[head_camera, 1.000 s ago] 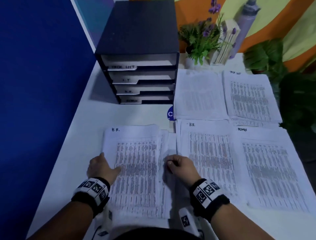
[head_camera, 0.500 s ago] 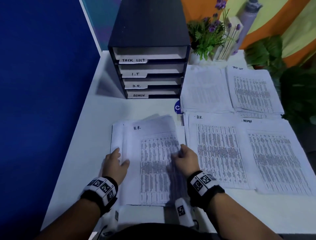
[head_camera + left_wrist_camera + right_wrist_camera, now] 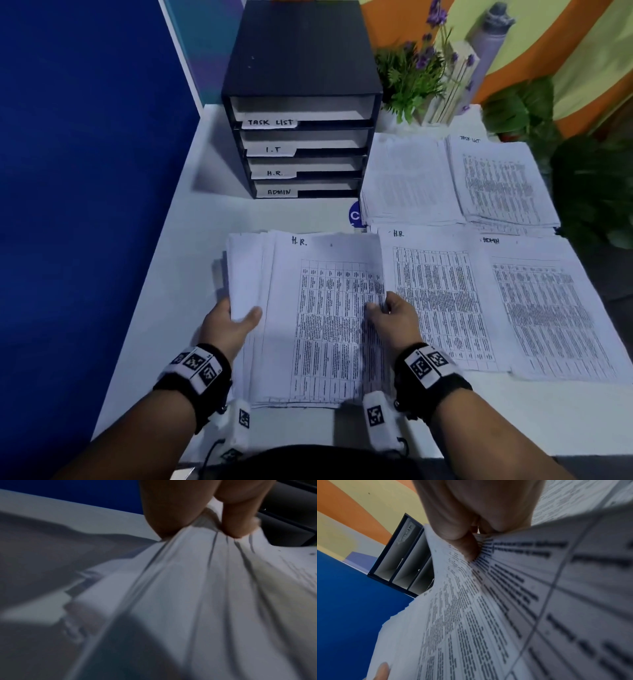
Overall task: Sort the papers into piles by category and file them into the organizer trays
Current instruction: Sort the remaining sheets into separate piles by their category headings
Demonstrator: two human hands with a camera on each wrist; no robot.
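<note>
Big white table under you, and the black four-tray organizer at the back stands ready, labelled TASK LIST, I.T, H.R. and ADMIN. As far as the slots show, all four trays look empty, so filing hasn't begun! To your right, four sorted piles lie side by side: an unlabelled-looking pile at the back, the TASK LIST pile beside it, the H.R. pile in front, the ADMIN pile at the far right. Now the main event: the thick unsorted stack, an H.R. sheet on top, sits in front of you, raised a little off the table. Your left hand clamps its left edge, thumb on top, fingers underneath. Your right hand pinches the sheets at the right edge, thumb over the printed table. My call: sorting is well underway, but this hefty stack remains, and then every pile needs its tray. Plenty left!
</note>
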